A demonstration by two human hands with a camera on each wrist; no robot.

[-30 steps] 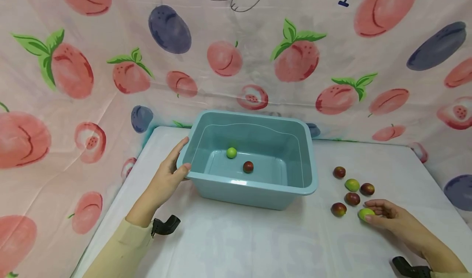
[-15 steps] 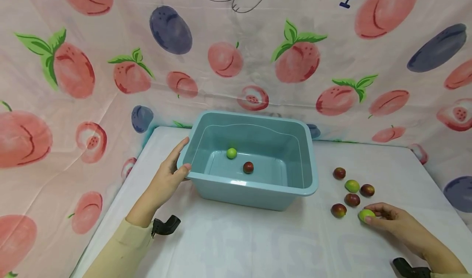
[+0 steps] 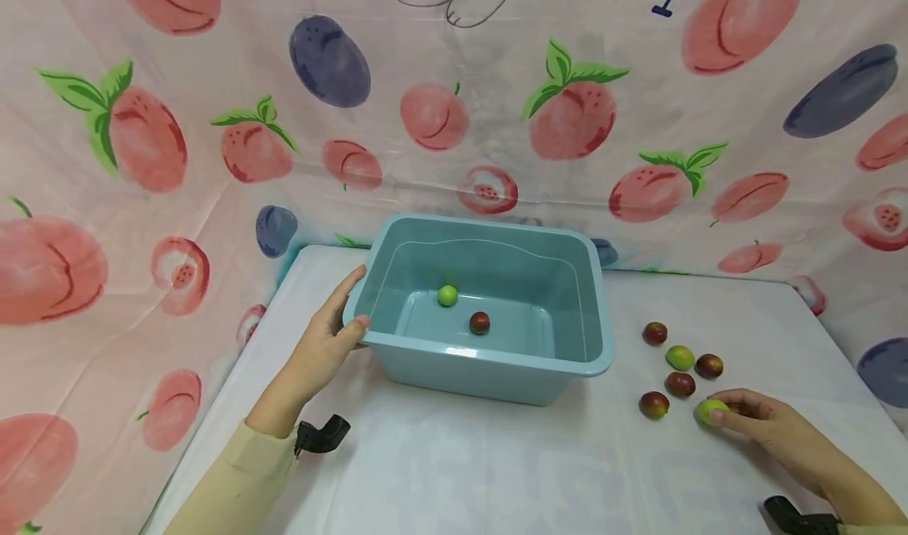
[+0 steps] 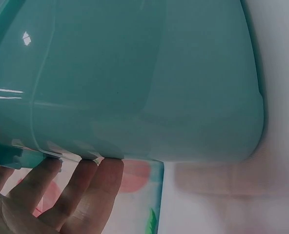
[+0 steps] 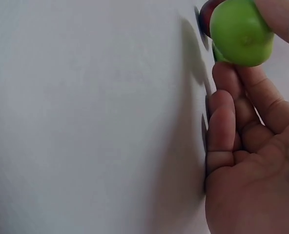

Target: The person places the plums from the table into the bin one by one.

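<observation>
My left hand (image 3: 322, 346) holds the left end of a light blue plastic basin (image 3: 489, 369), thumb over the rim. In the left wrist view its fingertips press the basin's outer wall (image 4: 134, 87). Inside the basin lie a green plum (image 3: 448, 295) and a dark red plum (image 3: 479, 323). On the right, my right hand (image 3: 780, 432) pinches another green plum (image 3: 711, 412) between thumb and fingers, low over the table. The right wrist view shows this held green plum (image 5: 242, 34) close up, with the remaining fingers curled beneath it.
Just beyond the right hand, several dark red plums (image 3: 680, 384) and one green plum (image 3: 680, 358) lie on the white tabletop (image 3: 496, 472). A fruit-printed cloth (image 3: 454, 62) hangs behind and along the left side. Black wrist cameras (image 3: 322, 434) sit at both sleeves.
The fingers of my right hand have closed in on the green plum and shifted it very slightly to the right. My left hand and the basin stay in place.
</observation>
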